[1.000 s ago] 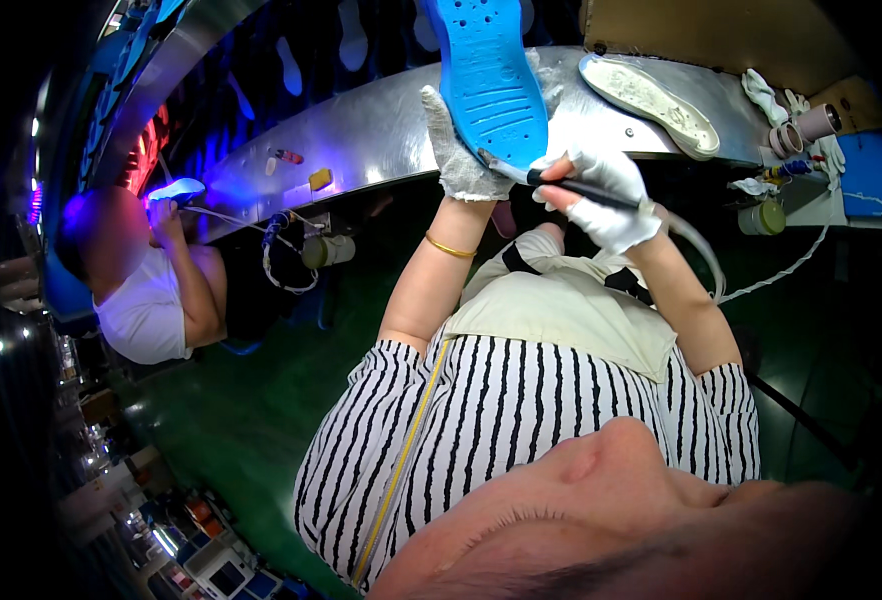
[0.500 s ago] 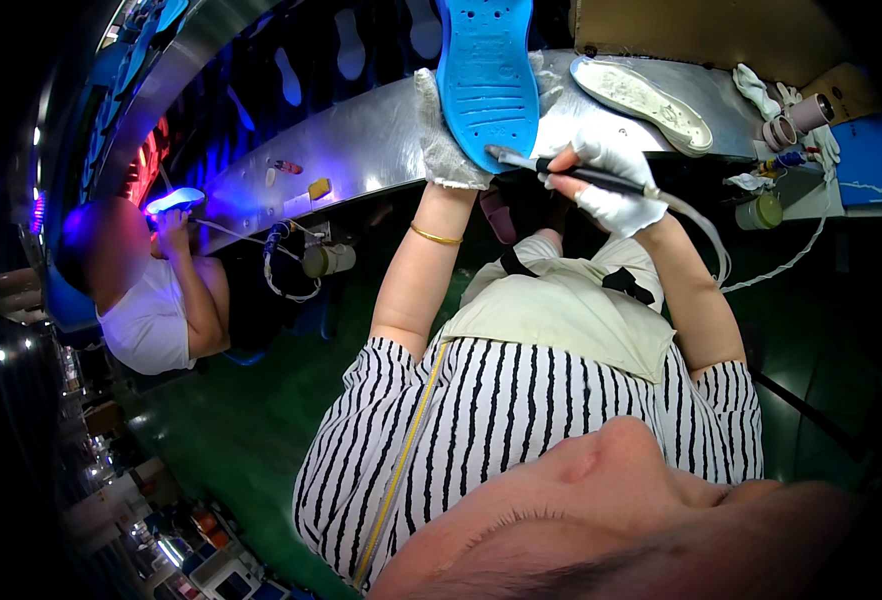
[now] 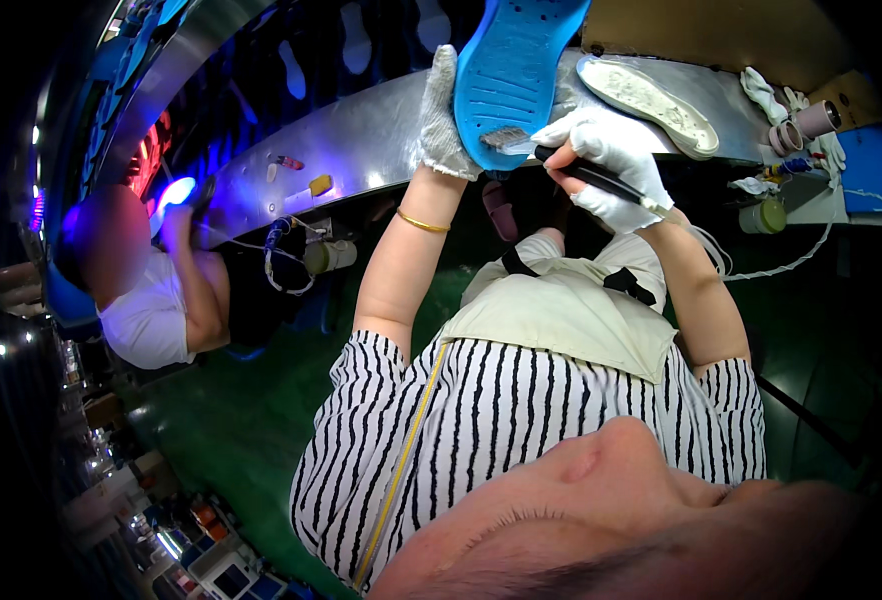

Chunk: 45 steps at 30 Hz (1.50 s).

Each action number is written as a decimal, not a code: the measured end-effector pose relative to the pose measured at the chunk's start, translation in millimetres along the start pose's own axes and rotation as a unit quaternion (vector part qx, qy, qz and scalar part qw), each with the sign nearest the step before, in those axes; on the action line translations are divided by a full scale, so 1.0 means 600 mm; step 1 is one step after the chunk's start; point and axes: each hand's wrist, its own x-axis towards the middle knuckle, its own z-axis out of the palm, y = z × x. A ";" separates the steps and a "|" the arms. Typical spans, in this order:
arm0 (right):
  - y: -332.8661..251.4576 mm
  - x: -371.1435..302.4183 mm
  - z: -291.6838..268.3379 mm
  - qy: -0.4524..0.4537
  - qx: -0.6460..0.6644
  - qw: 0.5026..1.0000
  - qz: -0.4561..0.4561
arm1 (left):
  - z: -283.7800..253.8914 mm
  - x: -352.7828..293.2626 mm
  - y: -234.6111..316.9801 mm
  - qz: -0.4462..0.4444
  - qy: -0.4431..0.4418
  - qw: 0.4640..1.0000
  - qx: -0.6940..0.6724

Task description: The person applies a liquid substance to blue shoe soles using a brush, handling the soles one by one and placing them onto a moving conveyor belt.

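A blue shoe sole (image 3: 513, 85) is held over the bench edge, its toe end pointing away from me. My left hand (image 3: 445, 125), in a greyish knit glove, grips it from the left side. The thumb stands along the sole's edge, and the other fingers are mostly hidden behind it. My right hand (image 3: 613, 158), in a white glove with some fingertips bare, is closed round a black-handled brush (image 3: 609, 182) with a pale tube at its rear. The flattened bristles touch the sole near its rounded near end.
Right of the blue sole, a white shoe sole (image 3: 651, 102) lies on the metal bench (image 3: 361, 140). Gloves (image 3: 761, 95), pinkish tape rolls (image 3: 814, 119) and a green-lidded jar (image 3: 761, 215) are farther right. A co-worker (image 3: 151, 300) sits at left, near another jar (image 3: 329, 257). Blue soles line the far conveyor.
The blue sole has shifted slightly right and tilted, its far end leaning right. The brush has moved onto its surface with bristles spread. The co-worker's lit sole has turned.
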 end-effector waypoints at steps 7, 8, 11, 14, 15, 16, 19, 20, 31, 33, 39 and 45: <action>0.050 -0.005 0.012 -0.058 0.060 0.997 0.000 | 0.001 0.011 0.017 -0.085 0.027 0.993 0.075; 0.053 -0.006 0.012 -0.065 0.080 0.995 0.008 | 0.008 0.010 0.017 -0.096 0.038 0.991 0.090; 0.020 0.006 -0.015 -0.110 0.186 0.954 0.207 | 0.027 0.013 0.015 -0.136 0.044 0.967 0.210; 0.005 0.012 -0.041 -0.131 0.176 0.949 0.226 | 0.027 0.021 0.009 -0.177 0.047 0.957 0.223; 0.008 0.008 -0.038 -0.106 0.200 0.953 0.203 | 0.027 0.024 0.008 -0.196 0.044 0.958 0.202; 0.011 0.004 -0.036 -0.080 0.222 0.955 0.179 | 0.027 0.027 0.007 -0.215 0.041 0.959 0.181; 0.025 -0.004 -0.023 -0.083 0.115 0.985 0.099 | 0.030 0.036 0.007 -0.230 0.055 0.945 0.226; 0.028 -0.007 -0.019 -0.087 0.088 0.988 0.087 | 0.035 0.036 0.008 -0.235 0.060 0.940 0.242; 0.028 -0.007 -0.063 -0.122 0.066 0.982 0.132 | 0.042 0.033 0.010 -0.253 0.071 0.909 0.323; 0.037 -0.009 -0.076 -0.140 0.054 0.981 0.123 | 0.043 0.030 0.010 -0.234 0.079 0.907 0.340; 0.010 -0.025 -0.074 -0.018 0.175 0.963 0.205 | 0.027 0.015 -0.002 -0.186 -0.002 0.974 0.127; 0.010 -0.049 0.028 0.072 0.020 0.996 0.057 | -0.034 0.020 -0.056 -0.022 0.001 1.000 0.016</action>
